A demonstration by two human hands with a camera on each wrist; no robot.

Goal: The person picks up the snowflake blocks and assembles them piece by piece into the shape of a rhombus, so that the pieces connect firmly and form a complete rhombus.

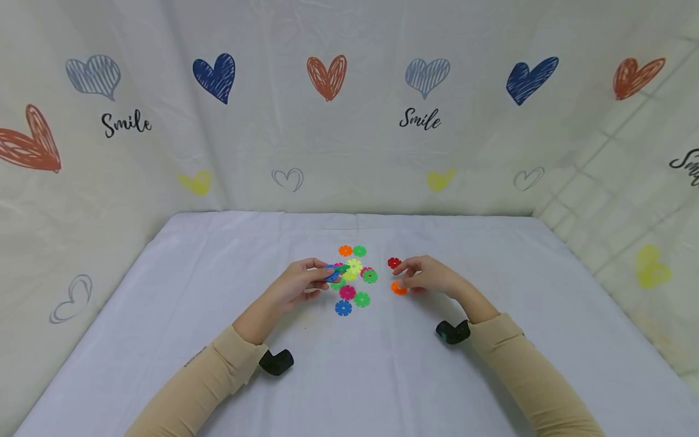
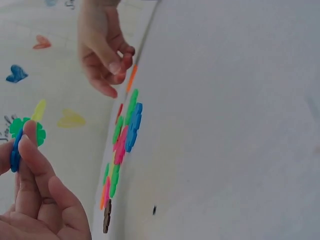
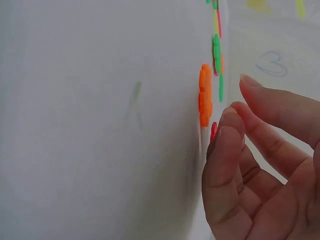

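My left hand (image 1: 297, 282) pinches a blue notched disc (image 2: 16, 152) between thumb and fingers. A green notched disc (image 2: 41, 134) is joined to it, and a yellow disc (image 2: 39, 110) sticks out from the green one. To the right, my right hand (image 1: 428, 274) hovers above the cloth with loosely bent fingers and nothing between them. Below its fingertips lies an orange notched disc (image 1: 399, 288), close but apart from them in the right wrist view. A red disc (image 1: 394, 263) lies just beyond those fingers.
More notched discs lie flat on the white cloth (image 1: 349, 376) between the hands, among them a blue disc (image 1: 343, 308), a crimson disc (image 1: 347, 292) and a green disc (image 1: 362, 299). Farther back lies another orange disc (image 1: 345, 250). A patterned curtain (image 1: 371, 145) hangs behind the table.
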